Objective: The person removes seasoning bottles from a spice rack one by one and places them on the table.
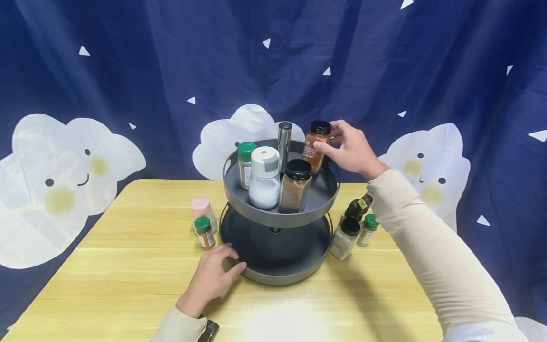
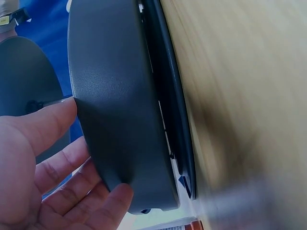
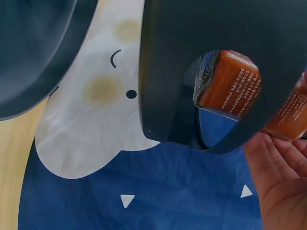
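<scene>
My right hand grips a red pepper jar with a black lid, tilted slightly at the right back of the upper tray. In the right wrist view, the jar's orange-red side shows through an opening in the dark tray wall. My left hand rests at the left front of the two-tier rack's lower tray. Its thumb and fingers lie spread along the grey rim. On the upper tray stand a green-lidded jar, a white-topped shaker and a black-lidded brown spice jar.
A metal post rises through the upper tray. Left of the rack are a pink-lidded container and a green-lidded spice jar. To the right stand a black-lidded jar, a green-lidded bottle and a black-topped bottle.
</scene>
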Demonstrator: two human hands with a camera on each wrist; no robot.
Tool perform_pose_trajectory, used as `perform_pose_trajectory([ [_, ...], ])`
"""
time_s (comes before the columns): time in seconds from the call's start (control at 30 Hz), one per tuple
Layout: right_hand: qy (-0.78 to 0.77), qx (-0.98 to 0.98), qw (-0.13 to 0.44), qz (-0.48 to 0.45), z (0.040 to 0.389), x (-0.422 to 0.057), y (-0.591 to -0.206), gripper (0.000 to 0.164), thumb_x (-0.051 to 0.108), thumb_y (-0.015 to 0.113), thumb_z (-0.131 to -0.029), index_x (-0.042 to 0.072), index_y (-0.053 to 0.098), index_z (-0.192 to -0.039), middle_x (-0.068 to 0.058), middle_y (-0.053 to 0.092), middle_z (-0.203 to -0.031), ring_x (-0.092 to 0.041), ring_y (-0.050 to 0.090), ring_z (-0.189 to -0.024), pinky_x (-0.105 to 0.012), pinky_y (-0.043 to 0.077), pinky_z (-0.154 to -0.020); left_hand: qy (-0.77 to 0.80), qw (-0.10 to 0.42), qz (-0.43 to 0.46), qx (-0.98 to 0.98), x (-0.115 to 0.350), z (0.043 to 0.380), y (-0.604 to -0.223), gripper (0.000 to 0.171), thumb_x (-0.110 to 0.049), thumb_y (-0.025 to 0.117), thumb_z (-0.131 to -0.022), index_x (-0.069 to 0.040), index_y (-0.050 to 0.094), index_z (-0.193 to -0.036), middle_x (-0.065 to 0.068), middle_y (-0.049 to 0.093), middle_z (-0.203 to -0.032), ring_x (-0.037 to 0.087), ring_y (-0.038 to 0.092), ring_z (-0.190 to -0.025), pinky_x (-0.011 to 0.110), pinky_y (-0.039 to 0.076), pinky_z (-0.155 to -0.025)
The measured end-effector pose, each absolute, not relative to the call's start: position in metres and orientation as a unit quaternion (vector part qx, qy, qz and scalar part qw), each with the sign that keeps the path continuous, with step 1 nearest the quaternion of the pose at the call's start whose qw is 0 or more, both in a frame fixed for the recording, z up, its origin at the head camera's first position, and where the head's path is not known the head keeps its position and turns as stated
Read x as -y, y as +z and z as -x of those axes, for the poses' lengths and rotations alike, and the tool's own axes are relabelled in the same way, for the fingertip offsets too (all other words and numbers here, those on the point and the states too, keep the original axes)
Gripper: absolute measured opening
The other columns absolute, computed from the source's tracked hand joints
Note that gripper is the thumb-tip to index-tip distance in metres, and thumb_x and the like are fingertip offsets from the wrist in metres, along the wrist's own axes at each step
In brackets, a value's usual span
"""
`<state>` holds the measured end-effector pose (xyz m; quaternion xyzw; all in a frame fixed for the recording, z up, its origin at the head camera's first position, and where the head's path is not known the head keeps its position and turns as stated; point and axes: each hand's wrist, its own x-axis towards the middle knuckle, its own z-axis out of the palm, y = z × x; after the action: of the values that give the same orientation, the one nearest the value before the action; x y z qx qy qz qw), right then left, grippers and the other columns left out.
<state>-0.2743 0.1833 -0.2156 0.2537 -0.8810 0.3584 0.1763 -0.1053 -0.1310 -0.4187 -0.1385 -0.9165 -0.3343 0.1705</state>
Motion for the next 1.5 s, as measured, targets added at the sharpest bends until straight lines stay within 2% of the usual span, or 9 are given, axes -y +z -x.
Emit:
perform_pose_trajectory([
  [0.4,0.36,0.878,0.188,-0.254,0.27,-0.189,-0.211,0.045,0.021,0.071,-0.088,-0.006,0.053,-0.119,-0.022,0.066,-0.103,-0.034,0.066,-0.091,-0.05,0.049,-0.085,-0.335,0.164,0.135,0.918,0.131,0.105,-0.417,0.018,-0.014,0.082,-0.076,-0.005,0.067,-0.083,0.024,0.066,-0.11,0.039,0.061,-0.107,0.051,0.048,-0.095],
  [0.77,0.359,0.878,0.196,-0.248,0.268,-0.196,-0.208,0.044,0.021,0.072,-0.087,-0.004,0.054,-0.119,-0.019,0.066,-0.103,-0.031,0.067,-0.091,-0.045,0.05,-0.084,-0.337,0.152,0.127,0.92,0.131,0.106,-0.417,0.018,-0.014,0.081,-0.077,-0.005,0.067,-0.084,0.024,0.066,-0.111,0.039,0.06,-0.109,0.051,0.047,-0.097],
  [1.0,0.351,0.882,0.203,-0.239,0.266,-0.202,-0.205,0.046,0.021,0.071,-0.089,-0.006,0.053,-0.121,-0.021,0.065,-0.104,-0.033,0.066,-0.093,-0.047,0.049,-0.084,-0.335,0.155,0.129,0.92,0.131,0.106,-0.417,0.018,-0.014,0.081,-0.077,-0.005,0.067,-0.084,0.023,0.066,-0.111,0.039,0.061,-0.109,0.051,0.047,-0.096],
  [1.27,0.35,0.888,0.204,-0.216,0.265,-0.209,-0.201,0.048,0.026,0.071,-0.089,-0.003,0.052,-0.123,-0.018,0.065,-0.107,-0.03,0.066,-0.093,-0.043,0.049,-0.082,-0.336,0.157,0.128,0.92,0.131,0.106,-0.418,0.018,-0.014,0.081,-0.077,-0.005,0.067,-0.084,0.023,0.066,-0.111,0.039,0.061,-0.109,0.051,0.047,-0.096],
  [1.5,0.349,0.89,0.209,-0.205,0.264,-0.214,-0.201,0.049,0.026,0.07,-0.089,-0.004,0.052,-0.123,-0.019,0.065,-0.107,-0.031,0.065,-0.094,-0.047,0.049,-0.085,-0.335,0.16,0.131,0.919,0.131,0.106,-0.418,0.019,-0.014,0.082,-0.077,-0.005,0.067,-0.084,0.023,0.066,-0.11,0.039,0.061,-0.108,0.051,0.048,-0.096],
])
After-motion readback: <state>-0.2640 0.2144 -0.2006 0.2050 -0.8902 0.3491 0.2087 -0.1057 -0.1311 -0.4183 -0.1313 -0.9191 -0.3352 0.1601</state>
